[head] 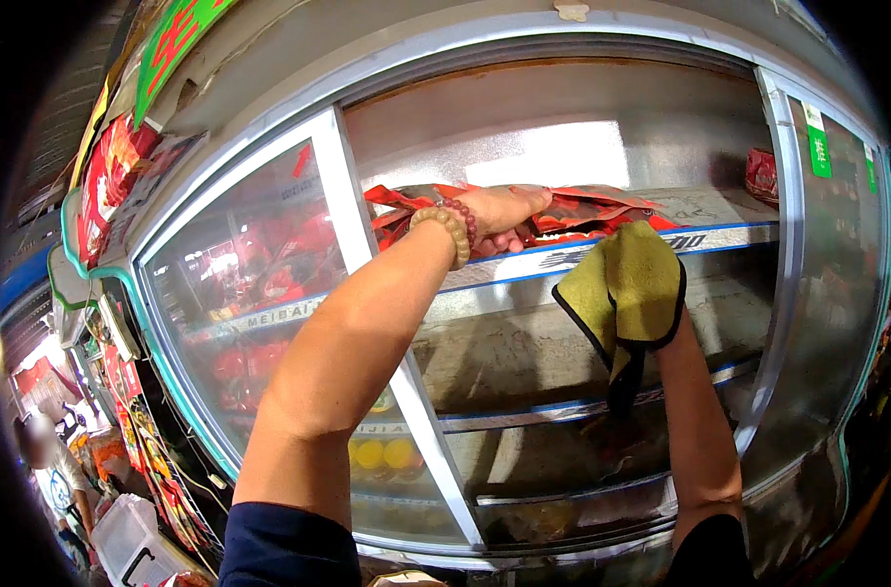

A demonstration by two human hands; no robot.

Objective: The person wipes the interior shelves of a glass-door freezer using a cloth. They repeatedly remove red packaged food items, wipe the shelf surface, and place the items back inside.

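Note:
My left hand (pixel 505 219), wearing two bead bracelets (pixel 456 227) at the wrist, grips flat red plastic packets (pixel 592 209) on the top shelf (pixel 489 273) of a glass-fronted display cabinet. Some fingers lie over the packets while others curl at their front edge. A yellow-green cloth with black edging (pixel 640 282) drapes over my right hand (pixel 671 345), which holds it just in front of the same shelf. Its fingers are hidden under the cloth. Both arms reach through the opening beside the sliding glass door (pixel 335 191).
Another red packet (pixel 762 176) sits at the shelf's right end. Lower shelves (pixel 511 352) lie below. Red packages (pixel 247 271) and yellow round items (pixel 384 453) show behind the left glass. A metal door frame (pixel 781 183) bounds the right. At lower left are a person (pixel 56 477) and a clear plastic bin (pixel 133 539).

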